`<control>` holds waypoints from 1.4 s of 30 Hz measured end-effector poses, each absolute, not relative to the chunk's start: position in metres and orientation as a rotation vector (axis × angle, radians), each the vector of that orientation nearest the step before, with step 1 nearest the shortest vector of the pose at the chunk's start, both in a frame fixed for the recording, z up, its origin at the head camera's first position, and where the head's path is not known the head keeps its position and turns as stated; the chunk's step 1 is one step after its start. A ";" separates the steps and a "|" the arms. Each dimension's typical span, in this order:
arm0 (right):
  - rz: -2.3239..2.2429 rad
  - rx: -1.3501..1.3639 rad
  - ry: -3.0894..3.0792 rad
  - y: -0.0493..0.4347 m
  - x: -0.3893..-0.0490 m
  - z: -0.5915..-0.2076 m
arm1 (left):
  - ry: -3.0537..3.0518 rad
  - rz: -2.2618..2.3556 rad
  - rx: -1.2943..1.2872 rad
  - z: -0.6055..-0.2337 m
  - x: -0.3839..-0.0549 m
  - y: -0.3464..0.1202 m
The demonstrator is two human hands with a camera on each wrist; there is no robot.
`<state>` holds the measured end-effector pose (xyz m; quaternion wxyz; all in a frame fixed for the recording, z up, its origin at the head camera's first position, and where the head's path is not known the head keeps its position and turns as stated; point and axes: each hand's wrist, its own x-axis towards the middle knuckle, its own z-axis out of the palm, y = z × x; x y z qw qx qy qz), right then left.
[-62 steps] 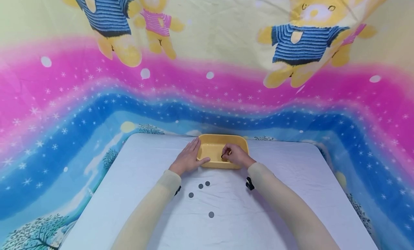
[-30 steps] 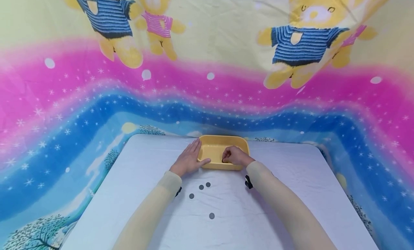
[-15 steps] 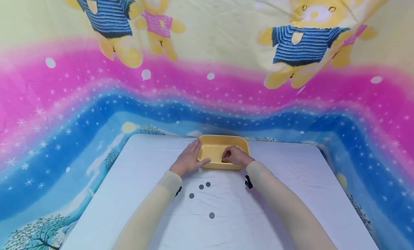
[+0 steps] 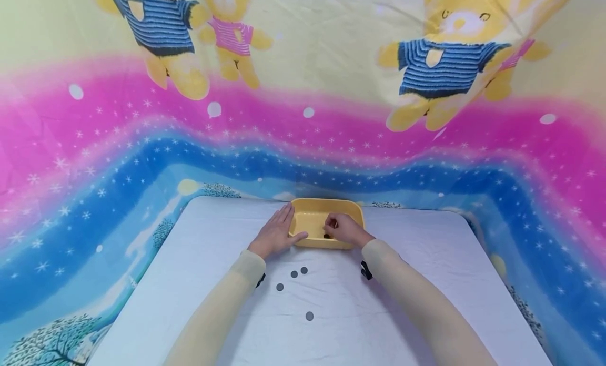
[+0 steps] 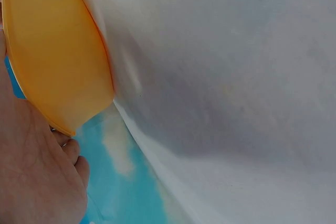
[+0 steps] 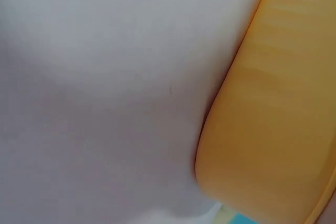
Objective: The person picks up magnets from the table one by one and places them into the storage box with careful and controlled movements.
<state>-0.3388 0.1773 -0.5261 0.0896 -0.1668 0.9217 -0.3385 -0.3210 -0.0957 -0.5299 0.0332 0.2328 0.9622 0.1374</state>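
Lifting slightly, the curled right hand (image 4: pixel 347 230) bares a small black piece (image 4: pixel 326 236) inside the rectangular yellow plastic tub (image 4: pixel 322 243), suggesting placement; whether its grip persists is unclear. The straight-fingered left hand (image 4: pixel 274 234) braces the tub.

Tub: a yellow, smooth-walled, rounded rectangular tub (image 4: pixel 324 244), upright, open side up, its long sides running left to right.
Dark piece: a small blackish piece (image 4: pixel 326 236) sits inside the tub, by its near wall around mid-length; its shape is unclear.
Paired discs: two flat, round, grey discs (image 4: pixel 304 270) lie near the tub's near side, slightly apart.
Left disc: a matching grey disc (image 4: pixel 280 287) lies farther from the tub, leftmost.
Lone disc: another grey disc (image 4: pixel 310 316) lies farthest from the tub.
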 end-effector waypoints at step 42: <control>-0.708 -0.565 3.177 0.247 -0.303 -0.533 | 2.969 0.445 0.728 -0.532 -0.318 -0.095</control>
